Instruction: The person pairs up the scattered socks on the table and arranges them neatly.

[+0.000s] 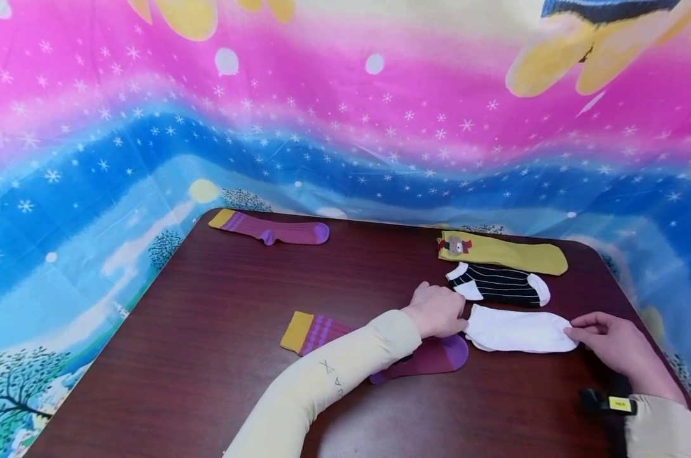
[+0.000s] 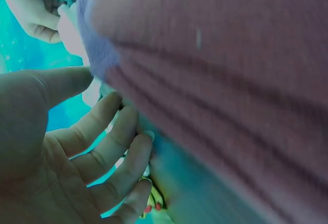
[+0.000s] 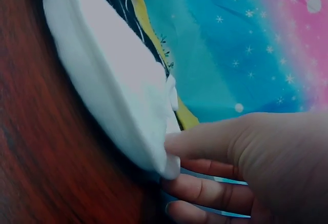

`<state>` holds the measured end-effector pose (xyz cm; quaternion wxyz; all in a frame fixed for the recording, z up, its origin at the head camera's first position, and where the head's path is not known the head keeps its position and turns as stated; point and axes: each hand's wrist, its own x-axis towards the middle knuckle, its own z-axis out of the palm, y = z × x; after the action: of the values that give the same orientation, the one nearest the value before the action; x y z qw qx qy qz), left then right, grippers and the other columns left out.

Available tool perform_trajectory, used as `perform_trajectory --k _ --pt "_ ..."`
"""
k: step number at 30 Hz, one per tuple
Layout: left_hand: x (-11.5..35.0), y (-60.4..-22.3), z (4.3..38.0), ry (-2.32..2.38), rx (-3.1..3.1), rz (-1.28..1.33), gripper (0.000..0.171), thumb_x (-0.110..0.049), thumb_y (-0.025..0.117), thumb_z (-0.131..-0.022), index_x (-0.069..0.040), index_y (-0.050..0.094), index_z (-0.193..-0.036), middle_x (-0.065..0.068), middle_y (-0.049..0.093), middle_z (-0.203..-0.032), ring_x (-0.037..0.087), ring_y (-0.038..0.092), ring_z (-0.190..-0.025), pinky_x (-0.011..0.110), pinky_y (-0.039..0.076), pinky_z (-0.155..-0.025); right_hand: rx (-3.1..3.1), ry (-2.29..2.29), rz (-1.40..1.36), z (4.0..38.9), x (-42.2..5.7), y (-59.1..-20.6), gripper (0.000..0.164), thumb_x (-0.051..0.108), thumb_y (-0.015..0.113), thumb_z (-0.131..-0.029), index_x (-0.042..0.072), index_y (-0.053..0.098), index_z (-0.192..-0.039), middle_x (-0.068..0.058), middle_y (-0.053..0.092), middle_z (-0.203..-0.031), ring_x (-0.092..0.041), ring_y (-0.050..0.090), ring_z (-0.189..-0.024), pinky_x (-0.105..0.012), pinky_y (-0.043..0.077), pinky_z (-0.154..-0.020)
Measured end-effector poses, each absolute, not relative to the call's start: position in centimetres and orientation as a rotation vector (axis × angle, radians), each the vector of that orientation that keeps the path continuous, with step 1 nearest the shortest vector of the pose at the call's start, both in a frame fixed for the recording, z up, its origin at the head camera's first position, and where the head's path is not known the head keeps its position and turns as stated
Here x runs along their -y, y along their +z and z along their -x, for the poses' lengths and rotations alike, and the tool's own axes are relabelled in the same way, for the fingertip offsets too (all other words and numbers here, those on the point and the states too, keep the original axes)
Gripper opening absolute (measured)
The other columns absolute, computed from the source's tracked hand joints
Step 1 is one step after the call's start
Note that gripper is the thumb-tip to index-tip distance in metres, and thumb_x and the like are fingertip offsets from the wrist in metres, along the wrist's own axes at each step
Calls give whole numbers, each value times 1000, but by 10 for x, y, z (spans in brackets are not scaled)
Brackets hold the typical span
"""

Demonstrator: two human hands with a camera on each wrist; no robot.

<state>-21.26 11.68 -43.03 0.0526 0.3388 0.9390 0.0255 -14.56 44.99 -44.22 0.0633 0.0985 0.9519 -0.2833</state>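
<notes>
A white sock point(image 1: 522, 329) lies flat on the table's right side. My right hand point(image 1: 614, 337) pinches its toe end between thumb and fingers; in the right wrist view the thumb point(image 3: 205, 141) presses on the white fabric. At the other end, my left hand point(image 1: 438, 310) holds the sock's edge, its thumb point(image 2: 72, 83) and bent fingers on either side. A purple sock with a yellow cuff point(image 1: 297, 331) lies partly under the left forearm. It fills much of the left wrist view, hiding part of the left fingertips.
Above the white sock lie a black striped sock point(image 1: 505, 284) and a mustard sock point(image 1: 511, 253) with a bear design. Another purple sock point(image 1: 288, 231) lies at the table's far left. A patterned cloth point(image 1: 345, 140) hangs behind the dark wooden table point(image 1: 168, 356).
</notes>
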Motion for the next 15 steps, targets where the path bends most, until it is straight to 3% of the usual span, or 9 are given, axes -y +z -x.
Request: perform_trajectory --k 4,7,11,15 --pt "-107 -425 216 111 -2881 -1042 25 -55 63 -97 -31 69 -95 -16 64 -91 10 55 -84 29 37 -76 -2906 -797 -316 146 -446 -435 71 58 57 -99 -9 61 -122 -24 67 -100 -39 60 -90 -44 50 -66" --pt "-102 -423 218 133 -2908 -1024 37 -61 58 -97 -32 70 -118 -14 65 -114 12 56 -100 29 39 -82 -2929 -770 -316 146 -440 -430 79 62 52 -100 -10 56 -130 -39 57 -118 -51 54 -101 -57 49 -72" --pt "-97 -420 221 161 -2934 -993 60 -68 48 -98 -31 57 -145 -11 58 -137 13 52 -120 32 38 -96 -2971 -761 -286 148 -429 -425 79 61 45 -103 -11 49 -137 -45 45 -132 -61 46 -112 -69 43 -79" --pt "-92 -417 224 172 -2964 -970 73 -73 37 -98 -30 41 -157 -8 46 -153 16 41 -138 37 29 -110 -2987 -798 -235 151 -420 -419 79 57 36 -107 -11 39 -147 -47 36 -141 -66 35 -123 -76 33 -88"
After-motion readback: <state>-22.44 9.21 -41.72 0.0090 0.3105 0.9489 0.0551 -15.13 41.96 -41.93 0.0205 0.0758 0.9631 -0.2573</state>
